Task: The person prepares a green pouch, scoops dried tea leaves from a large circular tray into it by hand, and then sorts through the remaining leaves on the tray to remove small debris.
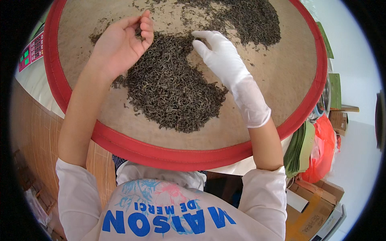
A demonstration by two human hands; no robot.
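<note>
A large round tray (pixel 271 99) with a tan surface and a red cloth rim lies before me, bearing dark, twisted dried leaves that look like tea. The near pile (pixel 175 87) spreads between my forearms. My bare left hand (pixel 126 42) is over the pile's upper left side, palm turned inward and fingers curled around a small dark bit of leaves. In a white glove, my right hand (pixel 218 55) reaches the pile's upper right edge. Its thumb and forefinger are apart with nothing seen between them, and the fingertips are near or touching the leaves.
A second leaf pile (pixel 256 22) lies at the tray's far right, with loose leaves scattered beside it. A pink digital scale (pixel 31 51) stands left of the tray. Stacked green sheets (pixel 298 149), a red plastic bag (pixel 319 150) and cardboard boxes (pixel 310 208) are at the right.
</note>
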